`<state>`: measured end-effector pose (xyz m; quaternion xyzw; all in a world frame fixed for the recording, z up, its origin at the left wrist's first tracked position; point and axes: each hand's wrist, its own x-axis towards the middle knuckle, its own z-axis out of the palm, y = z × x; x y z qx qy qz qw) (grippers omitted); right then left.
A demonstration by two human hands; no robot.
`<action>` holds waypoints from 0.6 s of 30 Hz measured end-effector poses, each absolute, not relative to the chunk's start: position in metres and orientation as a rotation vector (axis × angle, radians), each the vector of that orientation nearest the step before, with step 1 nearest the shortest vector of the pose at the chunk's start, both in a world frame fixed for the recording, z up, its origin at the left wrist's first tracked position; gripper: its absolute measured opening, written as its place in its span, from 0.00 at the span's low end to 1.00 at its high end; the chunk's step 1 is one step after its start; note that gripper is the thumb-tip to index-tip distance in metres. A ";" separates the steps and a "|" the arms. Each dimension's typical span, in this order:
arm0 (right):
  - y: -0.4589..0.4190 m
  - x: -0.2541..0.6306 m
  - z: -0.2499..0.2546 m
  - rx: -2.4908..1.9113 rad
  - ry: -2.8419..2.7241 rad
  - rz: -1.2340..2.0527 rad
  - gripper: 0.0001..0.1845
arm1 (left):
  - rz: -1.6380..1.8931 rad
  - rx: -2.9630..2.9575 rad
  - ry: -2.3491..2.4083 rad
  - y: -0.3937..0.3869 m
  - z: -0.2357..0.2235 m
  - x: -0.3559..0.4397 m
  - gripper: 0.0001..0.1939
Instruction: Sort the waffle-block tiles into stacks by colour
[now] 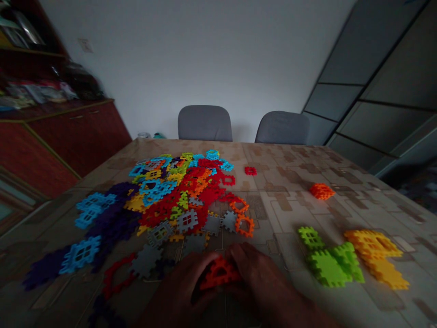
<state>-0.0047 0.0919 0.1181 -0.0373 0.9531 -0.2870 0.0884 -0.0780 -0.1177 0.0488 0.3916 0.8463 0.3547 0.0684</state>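
Both my hands meet at the near edge of the table around a red waffle-block piece (pixel 219 272). My left hand (pixel 186 289) curls its fingers on the piece's left side. My right hand (pixel 264 282) closes on its right side. Just beyond them lies a big loose pile of flat interlocking tiles (pixel 170 196) in blue, red, yellow, grey, purple and orange. Right of my hands sit assembled green cubes (pixel 329 262), yellow cubes (pixel 377 257) and, farther back, a small orange cube (pixel 321 191).
The table (pixel 290 182) has a brown patterned cover. Two grey chairs (pixel 205 123) (pixel 282 128) stand at the far side. A dark red cabinet (pixel 68 132) with clutter runs along the left wall. A single red tile (pixel 250 171) lies apart from the pile.
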 end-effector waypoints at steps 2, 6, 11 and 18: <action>0.090 -0.005 0.113 -0.086 2.864 -0.829 0.18 | 1.070 1.175 2.557 -0.117 0.047 -0.078 0.30; 0.087 -0.006 0.103 -0.127 2.949 -0.823 0.16 | 1.091 1.200 2.546 -0.116 0.041 -0.080 0.29; 0.085 -0.006 0.100 -0.150 3.014 -0.886 0.18 | 1.070 1.210 2.585 -0.115 0.036 -0.083 0.28; 0.086 -0.006 0.114 -0.010 2.840 -0.900 0.16 | 1.069 1.176 2.608 -0.120 0.042 -0.078 0.29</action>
